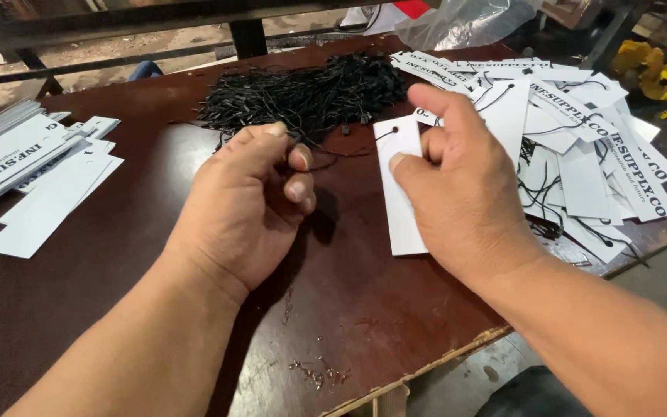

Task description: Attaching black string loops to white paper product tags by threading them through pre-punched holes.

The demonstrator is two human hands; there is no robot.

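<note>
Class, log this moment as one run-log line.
right hand: holds white tag | left hand: pinches black string | string pile behind

The right hand (465, 193) covers the right side and near corner of the white tag (397, 185) it holds, and whether the thin black string (349, 152) passes through the tag's hole is too fine to tell. The left hand (245, 205) curls over its own palm, hiding whatever its fingertips pinch. The stack of white tags (17, 166) at the left is cut off by the picture's edge, and small bits (318, 373) on the near table (117, 278) are too small to make out.
</note>
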